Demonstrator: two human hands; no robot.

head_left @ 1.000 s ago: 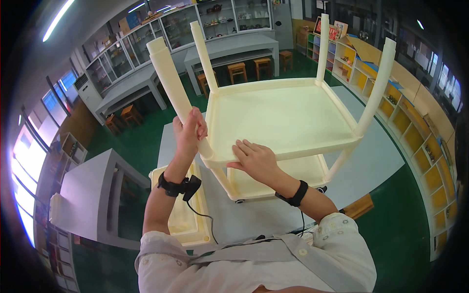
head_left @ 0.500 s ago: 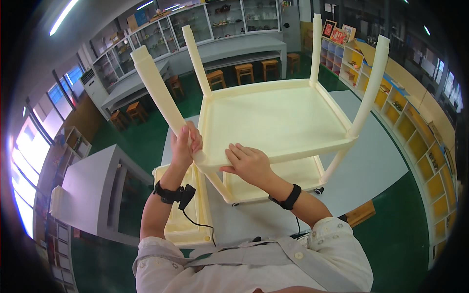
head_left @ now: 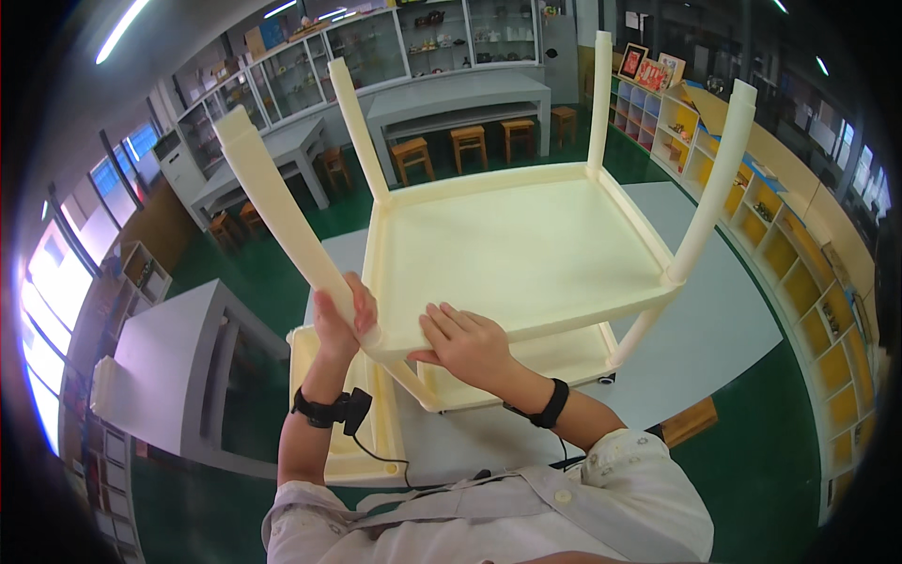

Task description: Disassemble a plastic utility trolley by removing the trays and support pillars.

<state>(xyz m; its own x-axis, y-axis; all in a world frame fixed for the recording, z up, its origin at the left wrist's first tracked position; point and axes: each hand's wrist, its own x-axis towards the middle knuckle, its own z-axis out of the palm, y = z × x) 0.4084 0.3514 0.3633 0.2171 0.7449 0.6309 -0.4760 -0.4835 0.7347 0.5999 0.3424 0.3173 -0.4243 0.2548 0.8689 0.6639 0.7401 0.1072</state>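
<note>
A cream plastic trolley stands before me, with its upper tray (head_left: 526, 244) held between upright posts and a lower tray (head_left: 554, 352) beneath. My left hand (head_left: 340, 315) is wrapped around the foot of the near-left post (head_left: 282, 211), where it meets the upper tray's corner. Over the near rim of that tray lies my right hand (head_left: 465, 348), its fingers on the inner side and its thumb outside, gripping the edge. The post tops are bare, with narrower ends. A black caster (head_left: 606, 379) shows under the lower tray's right corner.
The trolley stands on a grey table (head_left: 733, 310). Another cream tray (head_left: 395, 451) lies on the left by my forearm. A second grey table (head_left: 164, 367) is farther left. Wooden stools (head_left: 470, 141) and glass cabinets (head_left: 432, 47) stand behind; shelves (head_left: 780, 244) line the right.
The trolley's near-left corner has come lower and closer to me, and its near-left post has shifted left. Both hands have moved with it, keeping their hold.
</note>
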